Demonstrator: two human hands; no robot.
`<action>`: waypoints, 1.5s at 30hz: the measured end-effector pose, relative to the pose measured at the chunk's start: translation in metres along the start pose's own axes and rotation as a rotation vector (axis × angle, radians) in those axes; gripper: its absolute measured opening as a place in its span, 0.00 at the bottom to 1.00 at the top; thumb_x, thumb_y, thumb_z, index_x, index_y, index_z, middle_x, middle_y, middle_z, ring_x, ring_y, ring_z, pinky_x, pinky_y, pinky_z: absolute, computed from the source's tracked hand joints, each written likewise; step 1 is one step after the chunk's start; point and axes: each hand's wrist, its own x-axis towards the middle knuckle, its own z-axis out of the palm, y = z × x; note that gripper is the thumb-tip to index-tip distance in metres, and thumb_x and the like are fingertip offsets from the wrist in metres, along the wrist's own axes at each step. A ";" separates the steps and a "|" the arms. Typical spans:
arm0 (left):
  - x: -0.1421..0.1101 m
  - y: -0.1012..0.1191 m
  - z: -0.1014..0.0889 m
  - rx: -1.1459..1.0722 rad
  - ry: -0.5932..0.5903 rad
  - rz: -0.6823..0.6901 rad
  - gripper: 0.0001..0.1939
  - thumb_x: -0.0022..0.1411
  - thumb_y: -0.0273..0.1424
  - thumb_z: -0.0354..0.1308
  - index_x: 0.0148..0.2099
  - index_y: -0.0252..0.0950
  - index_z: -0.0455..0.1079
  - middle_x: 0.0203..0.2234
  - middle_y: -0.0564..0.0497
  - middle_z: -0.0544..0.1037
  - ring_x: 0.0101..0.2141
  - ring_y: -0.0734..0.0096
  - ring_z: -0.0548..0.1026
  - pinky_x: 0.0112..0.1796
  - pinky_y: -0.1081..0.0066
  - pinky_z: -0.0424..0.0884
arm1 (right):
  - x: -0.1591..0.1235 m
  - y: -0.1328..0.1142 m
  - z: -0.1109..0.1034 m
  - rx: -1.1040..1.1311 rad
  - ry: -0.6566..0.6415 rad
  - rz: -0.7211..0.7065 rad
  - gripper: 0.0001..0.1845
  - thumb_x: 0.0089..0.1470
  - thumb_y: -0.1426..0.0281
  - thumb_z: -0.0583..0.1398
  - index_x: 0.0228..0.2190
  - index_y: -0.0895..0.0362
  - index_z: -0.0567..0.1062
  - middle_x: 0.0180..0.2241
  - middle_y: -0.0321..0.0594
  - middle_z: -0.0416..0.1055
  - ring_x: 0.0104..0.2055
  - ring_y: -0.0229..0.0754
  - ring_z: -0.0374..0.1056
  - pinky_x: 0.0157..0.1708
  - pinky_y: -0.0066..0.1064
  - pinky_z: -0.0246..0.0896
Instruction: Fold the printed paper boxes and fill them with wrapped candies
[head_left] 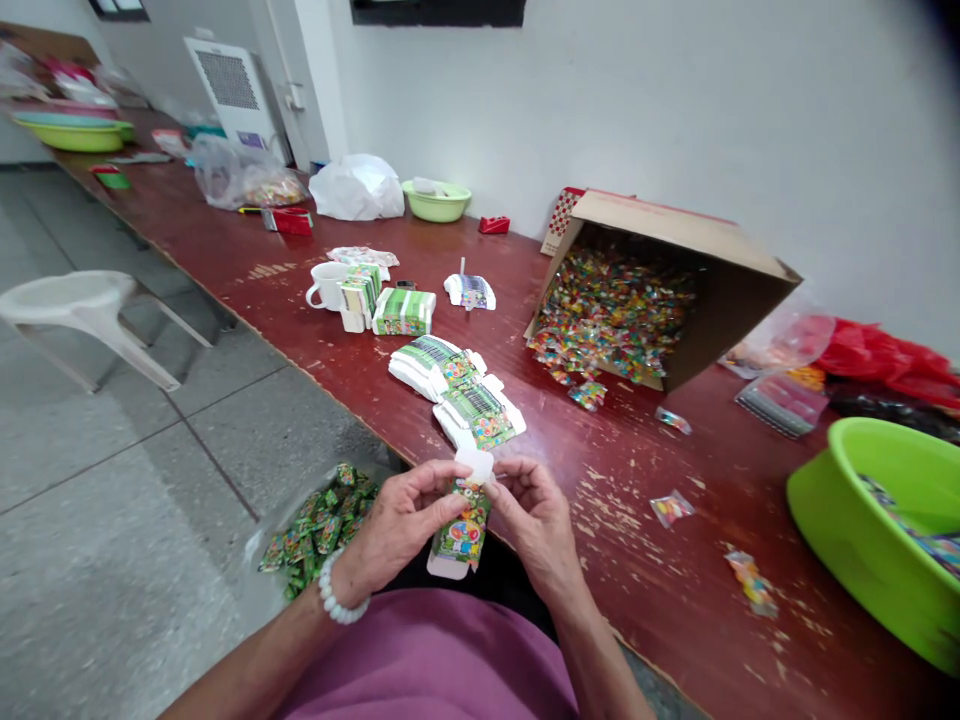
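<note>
Between my two hands is a small green printed candy box (463,535), held at the table's edge, its white end flap raised at the top and another flap open at the bottom. My left hand (409,510) pinches its left side near the top. My right hand (536,515) grips the upper right edge by the flap. Just beyond lie stacks of flattened green boxes (480,410). Further right, a large cardboard carton (731,290) rests on its side, with wrapped colourful candies (615,310) spilling from its mouth.
Loose candy packets (671,508) lie right of my hands, near a green basin (832,510). A white mug (328,286) and more bundled boxes (405,312) stand behind the stacks. Below the table's left edge, a bag holds filled green packs (322,525). A white stool (82,305) stands left.
</note>
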 end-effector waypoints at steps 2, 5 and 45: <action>0.000 -0.003 0.000 0.005 0.002 0.014 0.17 0.60 0.36 0.65 0.50 0.36 0.74 0.39 0.49 0.82 0.37 0.67 0.78 0.41 0.69 0.74 | -0.003 0.003 -0.001 -0.051 -0.022 0.030 0.10 0.55 0.62 0.66 0.35 0.54 0.75 0.31 0.35 0.74 0.32 0.37 0.69 0.33 0.28 0.65; 0.000 -0.004 0.000 0.022 -0.025 -0.002 0.17 0.61 0.36 0.64 0.51 0.35 0.74 0.39 0.48 0.82 0.39 0.66 0.78 0.42 0.68 0.74 | -0.002 0.002 -0.005 -0.109 -0.066 0.021 0.09 0.55 0.63 0.66 0.32 0.56 0.77 0.31 0.37 0.76 0.32 0.38 0.69 0.33 0.29 0.64; -0.003 0.012 0.027 -0.139 -0.095 -0.282 0.33 0.63 0.58 0.47 0.50 0.33 0.71 0.22 0.50 0.77 0.14 0.74 0.72 0.16 0.77 0.67 | 0.004 -0.021 -0.016 -0.285 -0.311 0.087 0.13 0.60 0.61 0.62 0.38 0.57 0.80 0.29 0.39 0.75 0.21 0.37 0.72 0.21 0.27 0.64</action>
